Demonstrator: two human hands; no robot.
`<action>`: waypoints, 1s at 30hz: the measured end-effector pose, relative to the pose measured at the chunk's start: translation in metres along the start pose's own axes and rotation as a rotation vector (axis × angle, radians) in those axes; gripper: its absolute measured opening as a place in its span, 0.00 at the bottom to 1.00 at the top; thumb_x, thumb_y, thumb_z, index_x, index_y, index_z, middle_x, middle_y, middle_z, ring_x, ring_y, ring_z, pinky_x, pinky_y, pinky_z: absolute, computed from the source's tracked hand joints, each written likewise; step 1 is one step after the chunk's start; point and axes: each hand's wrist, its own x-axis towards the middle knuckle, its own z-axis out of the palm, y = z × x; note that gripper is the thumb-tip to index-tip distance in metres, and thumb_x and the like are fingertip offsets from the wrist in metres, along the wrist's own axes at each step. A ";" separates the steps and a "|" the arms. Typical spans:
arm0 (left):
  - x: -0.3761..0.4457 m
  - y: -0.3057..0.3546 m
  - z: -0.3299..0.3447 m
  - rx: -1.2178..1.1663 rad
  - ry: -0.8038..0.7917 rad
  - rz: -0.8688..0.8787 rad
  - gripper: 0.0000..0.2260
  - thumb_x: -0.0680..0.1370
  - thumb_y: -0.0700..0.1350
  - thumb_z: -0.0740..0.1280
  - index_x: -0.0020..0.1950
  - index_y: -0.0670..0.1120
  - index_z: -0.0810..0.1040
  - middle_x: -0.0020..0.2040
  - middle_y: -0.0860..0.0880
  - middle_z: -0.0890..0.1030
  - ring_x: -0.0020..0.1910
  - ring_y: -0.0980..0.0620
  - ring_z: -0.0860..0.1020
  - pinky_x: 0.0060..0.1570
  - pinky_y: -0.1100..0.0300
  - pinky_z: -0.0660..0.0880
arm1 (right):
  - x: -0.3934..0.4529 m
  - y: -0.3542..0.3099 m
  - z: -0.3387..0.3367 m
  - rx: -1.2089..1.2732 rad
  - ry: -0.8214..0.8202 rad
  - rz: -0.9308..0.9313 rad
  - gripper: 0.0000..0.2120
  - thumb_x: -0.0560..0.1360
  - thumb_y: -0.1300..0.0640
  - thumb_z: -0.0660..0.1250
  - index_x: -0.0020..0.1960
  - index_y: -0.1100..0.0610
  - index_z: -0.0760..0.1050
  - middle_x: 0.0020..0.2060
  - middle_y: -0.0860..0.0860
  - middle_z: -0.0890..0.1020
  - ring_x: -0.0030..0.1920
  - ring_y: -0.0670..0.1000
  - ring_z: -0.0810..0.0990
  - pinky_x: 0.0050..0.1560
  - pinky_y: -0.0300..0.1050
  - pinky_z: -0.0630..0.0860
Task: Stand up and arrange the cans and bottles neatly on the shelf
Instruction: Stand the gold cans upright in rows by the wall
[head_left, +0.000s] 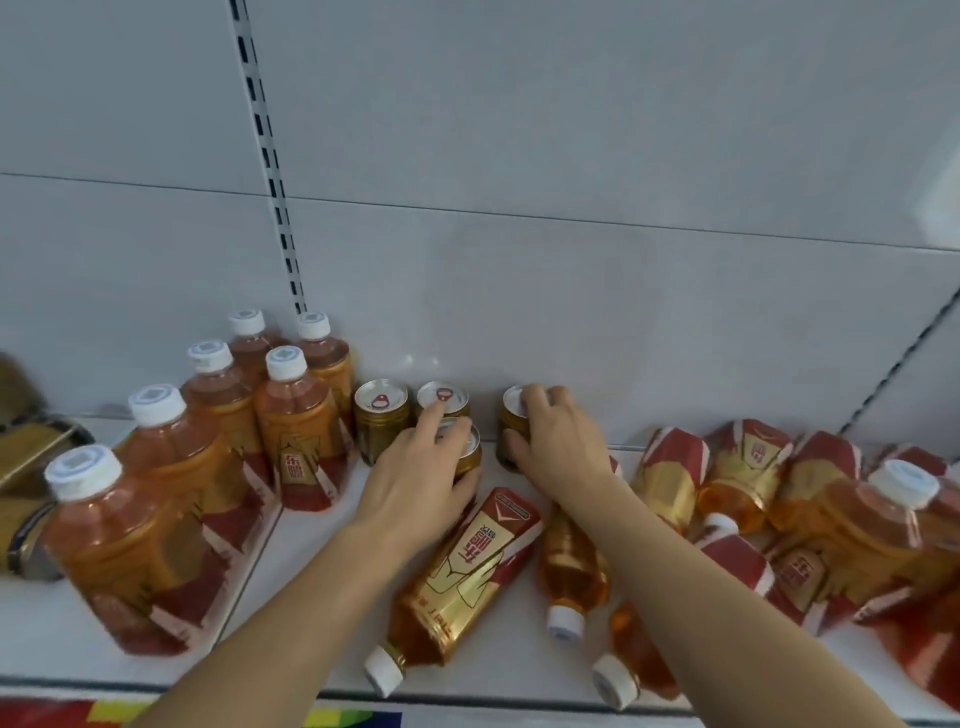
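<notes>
Gripping one upright can each at frame centre, the left hand (415, 483) held the nearer can (467, 457) and the right hand (558, 441) the rear can (514, 426), best slid level beside the standing cans (379, 415).

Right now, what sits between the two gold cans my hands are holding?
Bare white shelf in the head view; nothing between the left-hand can and right-hand can.
</notes>
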 end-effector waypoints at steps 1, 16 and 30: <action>-0.001 0.000 -0.004 -0.006 0.012 -0.004 0.26 0.82 0.58 0.66 0.79 0.51 0.68 0.81 0.48 0.62 0.66 0.43 0.77 0.55 0.49 0.81 | 0.001 0.001 -0.001 0.007 0.011 -0.028 0.21 0.81 0.44 0.67 0.69 0.52 0.69 0.63 0.56 0.75 0.56 0.59 0.81 0.46 0.50 0.80; -0.074 -0.022 -0.113 -0.017 0.474 0.053 0.25 0.76 0.58 0.71 0.67 0.44 0.77 0.64 0.48 0.80 0.58 0.46 0.80 0.52 0.46 0.78 | -0.054 -0.086 -0.061 0.207 0.492 -0.428 0.24 0.70 0.39 0.71 0.56 0.56 0.76 0.50 0.51 0.76 0.42 0.53 0.74 0.38 0.47 0.73; -0.251 -0.157 -0.198 0.022 0.488 -0.039 0.27 0.78 0.61 0.69 0.71 0.46 0.76 0.64 0.48 0.80 0.59 0.46 0.80 0.56 0.45 0.76 | -0.168 -0.278 -0.046 0.315 0.572 -0.604 0.21 0.67 0.46 0.74 0.51 0.60 0.78 0.46 0.53 0.77 0.43 0.55 0.76 0.38 0.48 0.73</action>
